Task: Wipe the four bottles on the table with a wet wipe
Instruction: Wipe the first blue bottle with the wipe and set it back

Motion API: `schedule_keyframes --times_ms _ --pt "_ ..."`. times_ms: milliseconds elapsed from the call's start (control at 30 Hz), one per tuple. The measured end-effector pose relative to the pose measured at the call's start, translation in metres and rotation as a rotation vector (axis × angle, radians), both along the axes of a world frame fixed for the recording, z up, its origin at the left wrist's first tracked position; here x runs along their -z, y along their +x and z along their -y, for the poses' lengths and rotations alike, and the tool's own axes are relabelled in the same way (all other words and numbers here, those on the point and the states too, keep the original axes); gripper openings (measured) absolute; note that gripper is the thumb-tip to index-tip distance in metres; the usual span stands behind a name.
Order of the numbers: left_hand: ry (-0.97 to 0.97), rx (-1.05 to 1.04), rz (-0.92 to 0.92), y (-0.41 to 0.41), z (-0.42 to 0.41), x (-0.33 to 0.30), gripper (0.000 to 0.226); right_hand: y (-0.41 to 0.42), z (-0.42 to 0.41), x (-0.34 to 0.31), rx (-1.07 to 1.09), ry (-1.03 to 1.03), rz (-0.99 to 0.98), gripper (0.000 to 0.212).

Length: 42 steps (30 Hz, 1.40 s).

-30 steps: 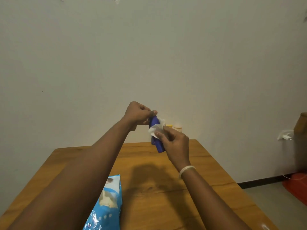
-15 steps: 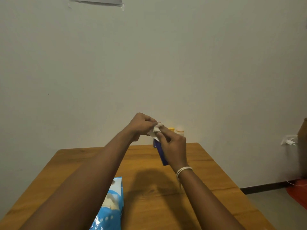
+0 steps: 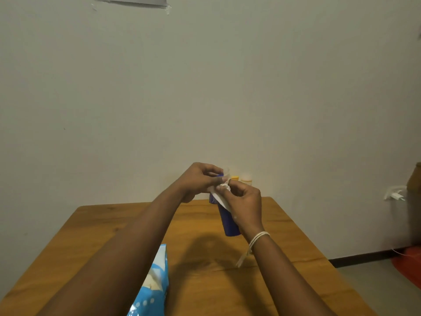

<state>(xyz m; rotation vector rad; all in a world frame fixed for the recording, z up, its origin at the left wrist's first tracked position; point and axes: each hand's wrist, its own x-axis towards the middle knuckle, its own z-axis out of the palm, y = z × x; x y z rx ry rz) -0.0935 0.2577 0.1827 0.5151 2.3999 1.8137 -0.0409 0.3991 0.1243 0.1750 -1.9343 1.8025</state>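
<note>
Here, in the head view, we are looking down at two bare arms that are reaching forward over a wooden tabletop (image 3: 95,242). The left hand (image 3: 198,179) is curling its fingers around the top end of a blue bottle (image 3: 227,222), so its grip is holding the bottle near the cap. The bottle is hanging in the air above the tabletop, tilted, with its bottom end pointing down and toward the right. The right hand (image 3: 245,201) is pinching a white wet wipe (image 3: 222,197) against the upper part of the bottle, so its grip is holding the wipe. A pale string bracelet (image 3: 257,239) is sitting on the right wrist. Behind the hands, near the wall, a yellow bottle cap (image 3: 234,178) and a pale bottle top (image 3: 246,177) are showing just beside each other. A blue wipes pack (image 3: 152,290) is lying on the near part of the tabletop, partly under the left forearm. A white charger (image 3: 396,195) is sitting in a wall socket at the right.
</note>
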Motion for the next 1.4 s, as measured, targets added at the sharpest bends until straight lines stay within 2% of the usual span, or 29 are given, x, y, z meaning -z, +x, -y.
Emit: schedule_keyframes --times_ms 67,133,200,300,400,467,600,733,800,900,967,1067,1133,1233,1333,1400 --pt "0.06 -0.02 0.037 -0.001 0.003 -0.002 0.022 0.0 -0.003 -0.009 -0.044 0.025 0.018 0.015" --pt "0.158 -0.04 0.083 -0.001 0.009 -0.004 0.029 0.003 -0.009 -0.004 -0.1 0.049 0.071 0.017" --pt "0.258 -0.057 0.117 -0.001 0.014 -0.004 0.036 0.011 -0.014 0.013 -0.057 0.072 0.125 0.012" --pt "0.336 -0.034 0.175 0.0 0.016 0.0 0.036 0.02 -0.015 0.034 0.024 0.075 0.089 0.009" --pt "0.335 0.031 0.224 0.002 0.008 0.005 0.034 0.018 -0.007 0.019 -0.004 0.006 0.059 0.021" --pt "0.357 0.047 0.229 0.004 0.001 0.005 0.03 0.012 -0.003 0.001 -0.046 0.023 0.032 0.029" --pt "0.456 -0.001 0.182 0.002 0.002 -0.003 0.028 0.007 -0.01 -0.02 0.035 0.164 0.005 0.019" --pt "0.457 -0.028 0.112 -0.001 0.017 -0.007 0.036 0.021 -0.024 0.0 -0.021 0.282 0.075 0.02" --pt "0.439 -0.011 0.1 -0.001 0.02 -0.005 0.038 0.029 -0.029 0.011 -0.093 0.243 0.124 0.009" --pt "0.384 0.048 0.091 0.0 0.019 -0.003 0.038 0.028 -0.029 0.013 -0.075 0.201 0.145 0.017" --pt "0.328 0.096 0.091 0.003 0.013 -0.001 0.031 0.024 -0.023 0.004 -0.025 0.195 0.101 0.005" --pt "0.265 0.14 0.061 0.009 0.002 0.001 0.023 0.016 -0.009 -0.016 0.026 0.194 -0.013 0.019" --pt "0.31 0.146 0.031 0.01 0.001 -0.002 0.023 0.013 -0.007 -0.02 0.011 0.211 -0.037 0.026" --pt "0.434 0.098 -0.012 0.008 0.008 -0.006 0.027 0.019 -0.016 -0.001 -0.025 0.226 0.082 0.025" --pt "0.493 0.037 -0.038 0.005 0.012 -0.005 0.028 0.036 -0.017 0.026 -0.178 0.025 0.226 0.017" --pt "0.475 0.039 -0.05 0.005 0.008 -0.003 0.025 0.039 -0.012 0.022 -0.201 -0.056 0.23 0.025"
